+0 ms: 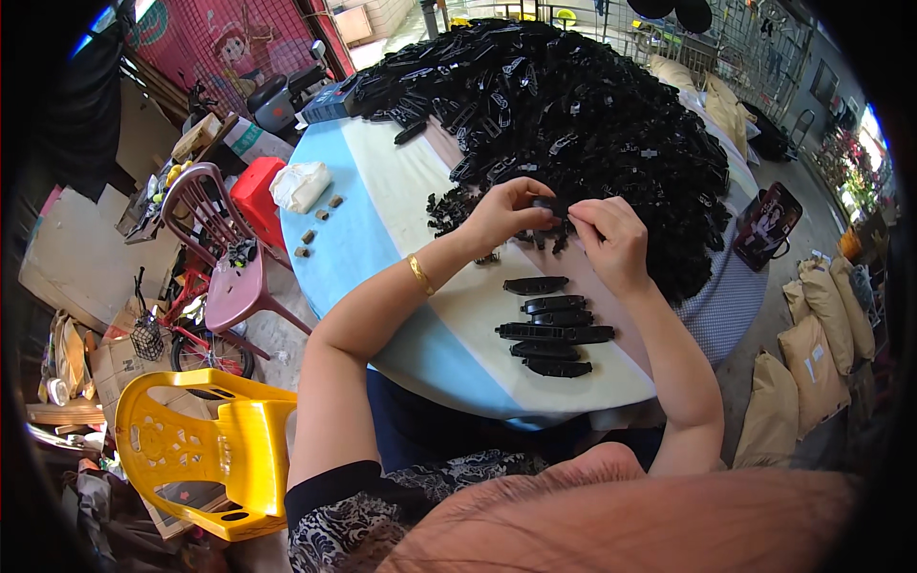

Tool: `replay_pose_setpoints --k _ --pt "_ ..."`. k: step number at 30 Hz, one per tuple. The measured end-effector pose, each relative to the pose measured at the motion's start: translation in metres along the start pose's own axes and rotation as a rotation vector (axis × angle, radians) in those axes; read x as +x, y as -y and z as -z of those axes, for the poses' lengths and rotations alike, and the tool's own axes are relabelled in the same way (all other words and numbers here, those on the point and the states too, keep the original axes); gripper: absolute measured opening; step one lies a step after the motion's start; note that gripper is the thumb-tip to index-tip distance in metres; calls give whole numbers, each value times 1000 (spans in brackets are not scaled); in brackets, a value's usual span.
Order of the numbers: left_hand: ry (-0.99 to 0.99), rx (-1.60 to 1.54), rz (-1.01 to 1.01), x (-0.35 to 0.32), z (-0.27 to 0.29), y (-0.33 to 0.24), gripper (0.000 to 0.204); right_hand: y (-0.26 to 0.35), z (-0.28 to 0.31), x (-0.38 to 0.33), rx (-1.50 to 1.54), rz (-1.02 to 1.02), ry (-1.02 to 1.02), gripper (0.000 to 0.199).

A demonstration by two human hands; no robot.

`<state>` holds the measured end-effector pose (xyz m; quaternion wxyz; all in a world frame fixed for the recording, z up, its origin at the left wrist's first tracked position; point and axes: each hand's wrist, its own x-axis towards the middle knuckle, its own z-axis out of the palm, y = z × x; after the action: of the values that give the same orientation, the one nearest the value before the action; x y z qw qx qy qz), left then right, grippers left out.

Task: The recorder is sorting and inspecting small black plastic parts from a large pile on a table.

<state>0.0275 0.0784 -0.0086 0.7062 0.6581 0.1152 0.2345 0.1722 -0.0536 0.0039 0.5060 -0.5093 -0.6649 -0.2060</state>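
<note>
Both of my hands meet above the table, in front of a large heap of black plastic parts [592,115]. My left hand [501,212] is closed in a pinch on a small black plastic part [546,204]. Fingertips of my right hand [616,237] are pinched together at the right end of that part; its exact shape is mostly hidden by the fingers. Beneath them lie several tiny black pieces [449,212], partly covered by my left hand. Closer to me, several long, slightly curved black plastic parts [554,332] lie in a stacked row on the cloth.
A striped cloth covers the round table [420,368]. At its left stand a white plastic bag [300,186] and several small brown bits [308,237]. Around it are a yellow chair [253,454], a pink chair [234,291], tan sacks [769,401] and a propped phone [767,226].
</note>
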Motion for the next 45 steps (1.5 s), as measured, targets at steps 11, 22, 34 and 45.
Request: replay_pose_setpoints --k 11,22,34,45 --pt "32 -68 85 -2 -4 4 27 3 1 -1 -175 75 73 14" --pt "74 -539 144 -6 -14 3 23 8 -1 -2 441 -482 62 10" --pt "177 -191 438 -5 8 -11 29 9 5 3 -88 314 185 23" --pt "188 103 325 -12 9 -29 29 9 4 2 -131 289 197 23"
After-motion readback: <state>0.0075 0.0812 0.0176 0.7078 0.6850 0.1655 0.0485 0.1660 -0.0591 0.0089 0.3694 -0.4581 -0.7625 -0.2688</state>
